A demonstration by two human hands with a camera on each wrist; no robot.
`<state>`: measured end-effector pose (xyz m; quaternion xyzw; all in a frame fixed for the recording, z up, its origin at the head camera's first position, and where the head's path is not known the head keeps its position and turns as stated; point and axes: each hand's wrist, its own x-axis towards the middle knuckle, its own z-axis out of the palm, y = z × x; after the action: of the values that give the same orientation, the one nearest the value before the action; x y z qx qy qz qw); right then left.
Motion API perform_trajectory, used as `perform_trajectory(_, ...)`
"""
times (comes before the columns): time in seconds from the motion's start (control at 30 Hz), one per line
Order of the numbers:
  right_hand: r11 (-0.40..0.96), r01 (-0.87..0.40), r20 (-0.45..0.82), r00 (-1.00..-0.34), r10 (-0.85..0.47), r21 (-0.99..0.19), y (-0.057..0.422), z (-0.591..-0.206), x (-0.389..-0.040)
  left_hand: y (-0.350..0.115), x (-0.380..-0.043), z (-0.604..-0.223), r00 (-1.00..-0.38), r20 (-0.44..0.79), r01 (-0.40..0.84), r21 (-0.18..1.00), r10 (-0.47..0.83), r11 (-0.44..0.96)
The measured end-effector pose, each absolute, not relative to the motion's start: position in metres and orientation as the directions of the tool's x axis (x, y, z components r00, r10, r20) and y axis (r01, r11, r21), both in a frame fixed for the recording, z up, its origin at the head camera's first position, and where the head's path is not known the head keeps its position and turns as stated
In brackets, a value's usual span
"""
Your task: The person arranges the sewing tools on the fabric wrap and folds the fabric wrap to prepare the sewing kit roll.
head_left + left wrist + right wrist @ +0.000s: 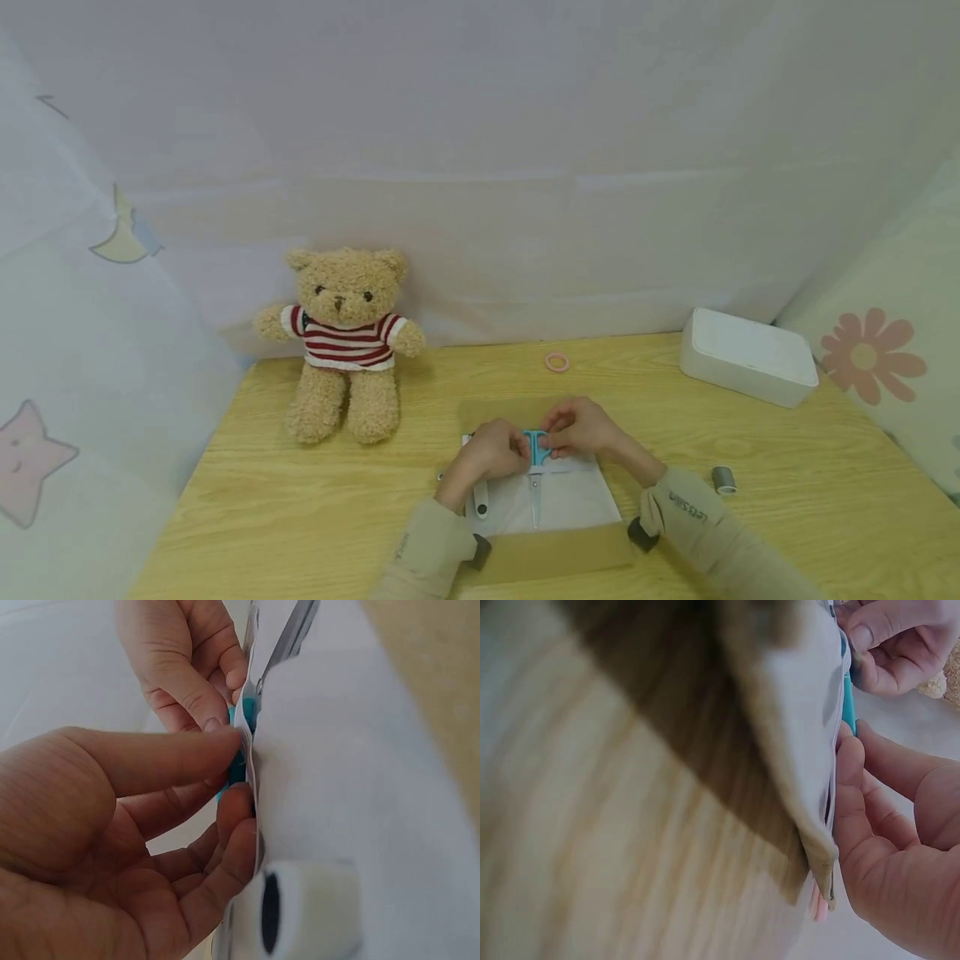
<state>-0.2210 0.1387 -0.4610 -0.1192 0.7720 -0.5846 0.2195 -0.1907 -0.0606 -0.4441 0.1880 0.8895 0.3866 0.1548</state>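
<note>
A pair of scissors [536,446] with light blue handles lies blades toward me on a white fabric piece [573,500]. A white band [573,468] crosses it below the handles. My right hand [581,427] pinches the right handle loop between thumb and finger; the right wrist view shows the blue handle [848,705] at those fingertips. My left hand [493,448] is at the left loop. In the left wrist view, its thumb and fingers pinch the white fabric edge [247,731] beside the blue handle. A white tool with a black dot [481,498] lies below the left hand.
Tan material [555,554] extends beyond the white fabric on the wooden table [315,517]. A teddy bear [347,333] sits at the back left, a pink ring [557,362] lies behind my hands, a grey spool [723,479] stands right, and a white box [750,357] is back right.
</note>
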Motion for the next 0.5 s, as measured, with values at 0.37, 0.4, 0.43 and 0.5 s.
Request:
perform_trajectory(0.37,0.315,0.065,-0.201,-0.884,-0.421,-0.947,0.1391,-0.4625,-0.2220,-0.0587,-0.1889,-0.4424,-0.919,-0.182,0.115,0.725,0.351,0.679)
perform_trajectory(0.4,0.315,0.062,-0.198,-0.884,-0.423,-0.947,0.1392,-0.4625,-0.2220,-0.0583,-0.1887,-0.4427,-0.921,-0.178,0.119,0.719,0.347,0.684)
perform_trajectory(0.43,0.313,0.060,-0.196,-0.884,-0.425,-0.948,0.1393,-0.4625,-0.2220,-0.0579,-0.1883,-0.4424,-0.923,-0.172,0.124,0.713,0.344,0.690)
perform_trajectory(0.5,0.308,0.060,-0.195,-0.882,-0.428,-0.950,0.1394,-0.4621,-0.2220,-0.0571,-0.1880,-0.4423,-0.924,-0.170,0.132,0.698,0.342,0.704)
